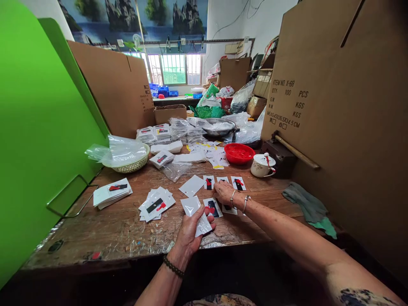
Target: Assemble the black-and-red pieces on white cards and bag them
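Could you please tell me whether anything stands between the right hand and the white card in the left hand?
Nothing visible seems to block the way. Between the right hand and the white card in the left hand, a card with red and dark pieces lies flat on the table, probably too low to obstruct.

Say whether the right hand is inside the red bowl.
No, the right hand is at the laid-out cards, short of the red bowl.

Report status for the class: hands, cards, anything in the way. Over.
Left hand gripping white card. Right hand at laid-out cards, grasp unclear. Right hand and wrist partly hide two of them.
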The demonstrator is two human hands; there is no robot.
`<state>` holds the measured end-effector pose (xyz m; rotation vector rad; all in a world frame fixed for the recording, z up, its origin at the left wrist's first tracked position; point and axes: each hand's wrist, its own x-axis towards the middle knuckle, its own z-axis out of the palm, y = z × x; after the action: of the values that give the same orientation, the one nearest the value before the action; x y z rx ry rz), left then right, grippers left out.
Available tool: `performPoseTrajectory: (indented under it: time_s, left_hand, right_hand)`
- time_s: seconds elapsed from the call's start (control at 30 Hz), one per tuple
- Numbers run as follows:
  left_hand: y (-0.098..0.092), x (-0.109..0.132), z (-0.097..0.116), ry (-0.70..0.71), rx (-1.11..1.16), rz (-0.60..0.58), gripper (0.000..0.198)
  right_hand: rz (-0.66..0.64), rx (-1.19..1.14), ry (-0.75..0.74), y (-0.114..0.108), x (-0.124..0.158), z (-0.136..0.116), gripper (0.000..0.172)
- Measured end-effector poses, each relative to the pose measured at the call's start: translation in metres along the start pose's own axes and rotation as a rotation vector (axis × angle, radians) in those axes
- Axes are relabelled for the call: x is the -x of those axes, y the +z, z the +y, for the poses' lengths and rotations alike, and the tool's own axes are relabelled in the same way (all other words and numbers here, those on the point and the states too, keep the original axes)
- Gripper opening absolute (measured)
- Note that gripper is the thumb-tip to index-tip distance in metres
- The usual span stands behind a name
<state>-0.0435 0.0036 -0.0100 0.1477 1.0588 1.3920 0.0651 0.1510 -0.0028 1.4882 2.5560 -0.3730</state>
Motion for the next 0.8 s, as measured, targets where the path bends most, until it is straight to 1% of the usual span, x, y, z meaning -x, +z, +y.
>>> performPoseTrajectory:
  time_s: [0.13, 0.2, 0.27, 0.33, 0.43, 0.5, 0.6, 0.8]
  left_hand:
    - [0.0001, 0.0013, 0.0002, 0.004, -0.008, 0.003, 0.012]
    - [0.0007, 0.0022, 0.0003, 0.004, -0.015, 0.018, 0.011]
    - [0.0009, 0.0025, 0.0, 0.012, -0.023, 0.028, 0.012]
    - [0.0004, 0.0021, -0.0007, 0.019, -0.028, 0.028, 0.013]
    - [-0.0011, 0.0008, -0.0018, 0.019, -0.016, 0.005, 0.016]
    - [-0.0019, 0.0001, -0.0021, 0.019, -0.008, -0.009, 0.016]
    - [-0.0018, -0.0001, -0.0019, 0.014, -0.015, 0.005, 0.015]
    - [-0.0003, 0.0004, -0.0018, 0.016, -0.023, 0.022, 0.014]
  right_hand:
    - [-0.021, 0.0, -0.001, -0.0034, 0.0013, -0.0007, 0.02]
    - [-0.042, -0.005, -0.006, -0.0033, 0.001, -0.0021, 0.022]
    - [-0.06, -0.01, -0.011, -0.0027, 0.0005, -0.0032, 0.03]
    - [-0.067, -0.015, -0.014, -0.0024, 0.0003, -0.0033, 0.034]
    - [-0.052, -0.022, -0.022, -0.0033, 0.0009, -0.0018, 0.031]
    - [-0.029, -0.028, -0.026, -0.0045, 0.0021, -0.0006, 0.025]
    - [0.007, -0.037, -0.028, -0.0054, 0.0047, -0.0002, 0.017]
    - [-0.001, -0.062, -0.024, -0.0057, 0.0059, -0.0033, 0.02]
